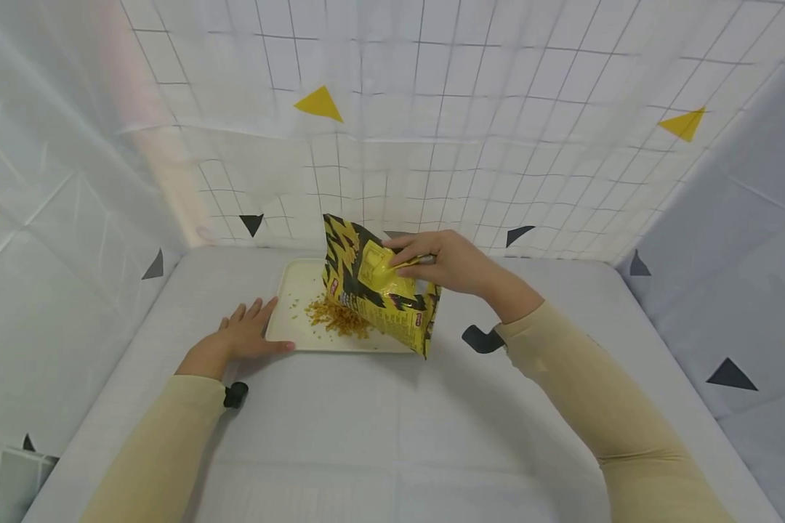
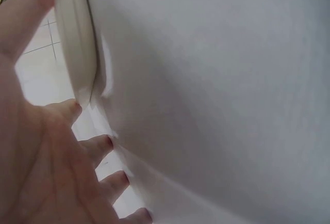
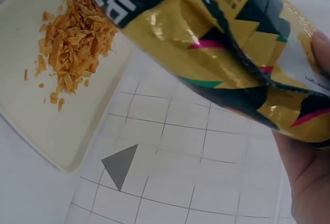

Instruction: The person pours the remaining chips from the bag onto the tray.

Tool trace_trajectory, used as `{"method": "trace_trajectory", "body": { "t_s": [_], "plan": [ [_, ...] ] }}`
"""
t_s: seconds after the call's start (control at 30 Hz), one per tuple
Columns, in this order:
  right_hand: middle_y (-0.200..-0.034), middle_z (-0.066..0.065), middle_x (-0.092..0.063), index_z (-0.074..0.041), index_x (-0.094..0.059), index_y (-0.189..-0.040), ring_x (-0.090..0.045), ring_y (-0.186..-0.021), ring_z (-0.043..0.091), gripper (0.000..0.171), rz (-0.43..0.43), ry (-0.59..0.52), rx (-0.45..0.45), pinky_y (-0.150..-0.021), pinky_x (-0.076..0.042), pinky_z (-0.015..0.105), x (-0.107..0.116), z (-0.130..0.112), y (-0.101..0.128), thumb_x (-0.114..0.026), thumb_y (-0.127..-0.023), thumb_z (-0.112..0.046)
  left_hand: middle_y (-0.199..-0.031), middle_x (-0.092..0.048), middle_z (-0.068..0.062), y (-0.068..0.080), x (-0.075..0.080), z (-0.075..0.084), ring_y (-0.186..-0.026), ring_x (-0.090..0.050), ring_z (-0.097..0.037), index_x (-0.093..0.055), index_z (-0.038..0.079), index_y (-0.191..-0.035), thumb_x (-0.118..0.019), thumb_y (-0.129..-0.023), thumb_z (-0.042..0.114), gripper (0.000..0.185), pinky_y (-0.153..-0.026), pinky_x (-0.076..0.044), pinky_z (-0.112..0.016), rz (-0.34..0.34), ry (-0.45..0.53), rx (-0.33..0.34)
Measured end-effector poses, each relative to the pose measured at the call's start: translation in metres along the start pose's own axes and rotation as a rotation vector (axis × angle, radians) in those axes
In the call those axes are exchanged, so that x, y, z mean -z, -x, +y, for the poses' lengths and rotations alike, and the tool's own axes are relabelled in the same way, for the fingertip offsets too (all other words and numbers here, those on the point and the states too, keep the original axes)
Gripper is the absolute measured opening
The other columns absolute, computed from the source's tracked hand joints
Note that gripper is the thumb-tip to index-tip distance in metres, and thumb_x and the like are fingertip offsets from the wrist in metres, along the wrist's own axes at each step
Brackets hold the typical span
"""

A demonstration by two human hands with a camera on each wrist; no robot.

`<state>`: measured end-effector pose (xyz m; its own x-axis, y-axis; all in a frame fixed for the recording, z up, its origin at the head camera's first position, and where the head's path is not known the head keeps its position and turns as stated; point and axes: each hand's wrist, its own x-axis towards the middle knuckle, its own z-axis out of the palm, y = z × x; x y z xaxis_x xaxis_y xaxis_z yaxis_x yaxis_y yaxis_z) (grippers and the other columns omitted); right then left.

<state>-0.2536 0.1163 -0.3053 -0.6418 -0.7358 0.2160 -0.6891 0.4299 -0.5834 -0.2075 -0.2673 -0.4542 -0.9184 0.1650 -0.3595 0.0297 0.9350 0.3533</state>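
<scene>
My right hand (image 1: 441, 263) grips the upper end of a yellow and black snack bag (image 1: 373, 287), which is tipped mouth-down over a cream tray (image 1: 291, 298). A pile of orange snack pieces (image 1: 338, 317) lies on the tray below the bag's mouth. In the right wrist view the bag (image 3: 227, 43) slants across the top, the snack pieces (image 3: 75, 41) lie on the tray (image 3: 31, 115), and my right hand's fingers (image 3: 309, 182) show at the lower right. My left hand (image 1: 245, 335) rests flat on the table with straight fingers (image 2: 98, 146) against the tray's left edge (image 2: 77, 43).
The table (image 1: 366, 436) is covered with a white cloth and walled by white gridded sheets with yellow and black triangles. A small black object (image 1: 235, 394) sits by my left wrist. A black patch (image 1: 480, 339) lies on the cloth near my right forearm.
</scene>
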Motion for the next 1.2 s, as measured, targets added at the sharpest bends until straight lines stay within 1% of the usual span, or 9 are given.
{"method": "trace_trajectory", "body": {
  "t_s": [0.1,0.2,0.47,0.67,0.77,0.83,0.9,1.07,1.2],
  "plan": [
    [-0.138,-0.005,-0.062,-0.02,-0.079,-0.11,-0.056,-0.129,0.014,0.021,0.001,0.008,0.003,-0.086,-0.054,0.03,0.0,0.001,0.0,-0.076,-0.09,-0.017,-0.161,-0.002,-0.034,0.001,0.001,0.002,-0.144,0.002,-0.061,-0.007,0.003,-0.16,-0.063,-0.085,0.07,0.115,-0.11,-0.004,-0.076,-0.003,0.002,0.001],
    [-0.138,-0.005,-0.062,-0.02,-0.079,-0.111,-0.057,-0.128,0.015,0.021,0.0,0.003,0.009,-0.082,-0.055,0.03,0.001,0.002,0.001,-0.076,-0.09,-0.017,-0.161,-0.002,-0.034,0.002,0.001,0.002,-0.144,0.002,-0.06,-0.007,0.003,-0.16,-0.063,-0.085,0.07,0.116,-0.11,-0.004,-0.076,-0.008,0.006,0.003],
    [-0.139,-0.006,-0.061,-0.021,-0.079,-0.111,-0.056,-0.129,0.016,0.021,-0.003,-0.004,0.002,-0.087,-0.054,0.032,0.002,0.002,0.001,-0.076,-0.091,-0.019,-0.161,-0.001,-0.034,0.001,0.001,-0.001,-0.144,0.003,-0.06,-0.006,0.003,-0.16,-0.063,-0.084,0.071,0.117,-0.11,-0.003,-0.076,-0.01,0.012,0.0],
    [-0.139,-0.004,-0.061,-0.019,-0.079,-0.111,-0.058,-0.128,0.017,0.021,0.025,0.007,0.015,-0.084,-0.055,0.03,0.002,0.003,0.001,-0.076,-0.091,-0.017,-0.162,-0.001,-0.033,-0.001,0.0,-0.002,-0.144,0.003,-0.059,-0.006,0.005,-0.161,-0.063,-0.084,0.072,0.117,-0.11,-0.003,-0.076,-0.006,0.007,0.009],
    [-0.139,-0.004,-0.061,-0.019,-0.079,-0.112,-0.059,-0.126,0.017,0.021,0.035,0.008,0.018,-0.08,-0.055,0.03,0.002,0.003,0.001,-0.076,-0.091,-0.017,-0.162,-0.001,-0.032,-0.002,-0.001,-0.002,-0.145,0.003,-0.059,-0.006,0.005,-0.161,-0.062,-0.083,0.073,0.117,-0.11,-0.003,-0.075,-0.005,0.002,0.011],
    [-0.139,-0.006,-0.061,-0.02,-0.079,-0.111,-0.059,-0.126,0.015,0.02,0.03,0.017,0.01,-0.081,-0.054,0.028,0.002,0.004,0.001,-0.076,-0.091,-0.018,-0.162,-0.001,-0.033,-0.002,-0.001,-0.002,-0.144,0.003,-0.059,-0.006,0.005,-0.161,-0.062,-0.083,0.073,0.118,-0.11,-0.003,-0.076,-0.005,0.004,0.008],
    [-0.139,-0.006,-0.061,-0.021,-0.079,-0.111,-0.06,-0.125,0.015,0.02,0.025,0.026,0.002,-0.078,-0.054,0.029,0.004,0.005,0.002,-0.076,-0.091,-0.018,-0.162,-0.001,-0.033,-0.003,-0.001,-0.002,-0.144,0.003,-0.059,-0.006,0.005,-0.161,-0.062,-0.083,0.074,0.118,-0.11,-0.003,-0.075,-0.006,0.006,0.007],
    [-0.137,-0.009,-0.062,-0.024,-0.079,-0.11,-0.06,-0.123,0.012,0.02,0.016,0.037,-0.02,-0.082,-0.054,0.029,0.01,0.006,0.005,-0.076,-0.091,-0.019,-0.162,0.0,-0.032,-0.003,-0.002,-0.005,-0.145,0.003,-0.059,-0.006,0.005,-0.161,-0.061,-0.082,0.075,0.119,-0.11,-0.002,-0.075,-0.003,0.001,0.007],
    [-0.137,-0.007,-0.062,-0.023,-0.079,-0.11,-0.059,-0.125,0.014,0.02,0.019,0.034,-0.034,-0.09,-0.054,0.032,0.015,0.005,0.008,-0.076,-0.091,-0.019,-0.162,0.001,-0.032,-0.002,-0.002,-0.005,-0.145,0.004,-0.058,-0.005,0.005,-0.161,-0.062,-0.083,0.074,0.118,-0.111,-0.002,-0.075,0.0,-0.001,0.006]
  ]
}}
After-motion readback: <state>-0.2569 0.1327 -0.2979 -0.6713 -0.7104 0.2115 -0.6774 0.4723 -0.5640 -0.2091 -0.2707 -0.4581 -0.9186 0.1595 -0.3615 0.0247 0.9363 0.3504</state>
